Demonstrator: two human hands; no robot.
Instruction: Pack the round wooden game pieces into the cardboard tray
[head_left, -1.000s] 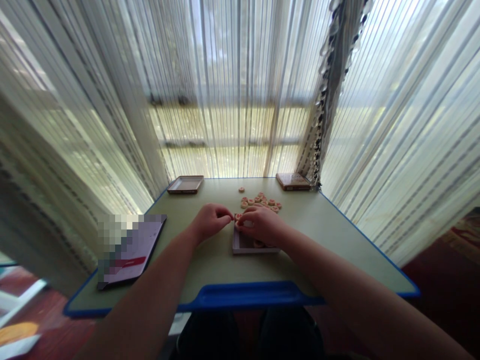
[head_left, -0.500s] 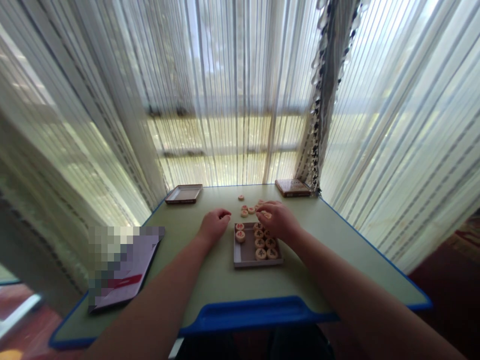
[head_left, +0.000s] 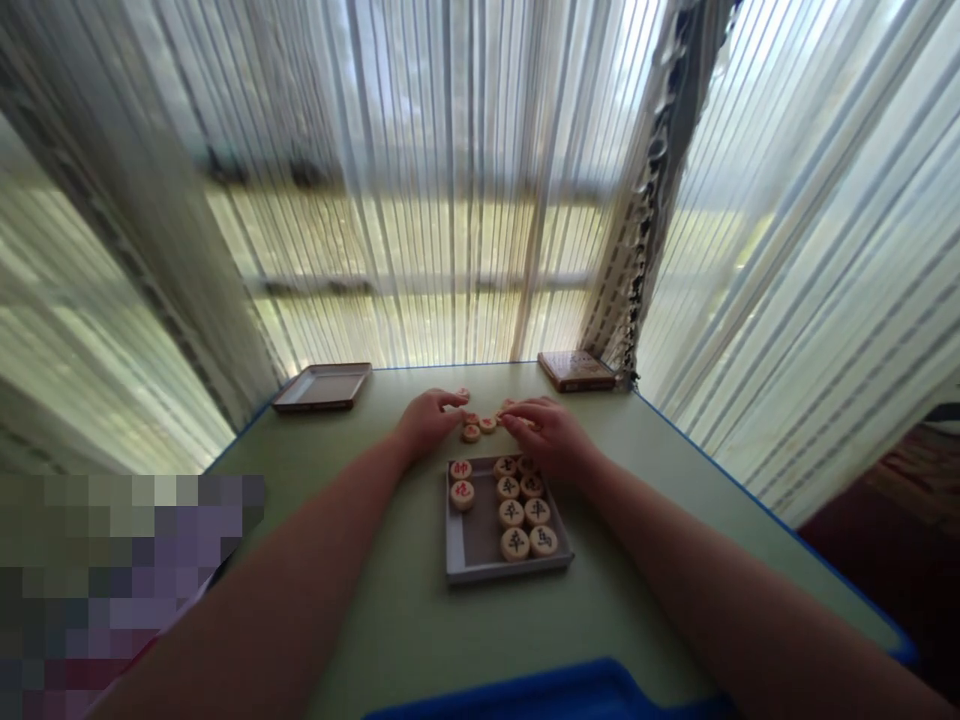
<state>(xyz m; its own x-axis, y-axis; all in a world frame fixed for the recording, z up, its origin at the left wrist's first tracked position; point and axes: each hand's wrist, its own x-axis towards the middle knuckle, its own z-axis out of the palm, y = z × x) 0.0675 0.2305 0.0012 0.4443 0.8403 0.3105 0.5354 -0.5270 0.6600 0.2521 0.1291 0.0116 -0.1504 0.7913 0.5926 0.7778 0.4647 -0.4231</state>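
Note:
A shallow grey tray (head_left: 469,545) lies on the green table (head_left: 360,560) and holds several round wooden chess discs (head_left: 517,512) with red and black characters. Beyond it lies a small loose pile of the same discs (head_left: 480,428). My left hand (head_left: 426,420) rests at the pile's left side with its fingers curled toward a disc at its fingertips. My right hand (head_left: 546,438) lies over the pile's right part and the tray's far edge, fingers bent downward. What either hand grips is hidden.
An empty brown tray (head_left: 322,387) sits at the far left corner and a closed brown box (head_left: 576,369) at the far right. A pixelated purple object (head_left: 112,590) lies at the left edge. Striped curtains surround the table; a blue lip (head_left: 540,695) runs along the near edge.
Both hands have left the grey tray and moved forward to the loose pile. The tray's discs are now uncovered. The camera has tilted down and closer.

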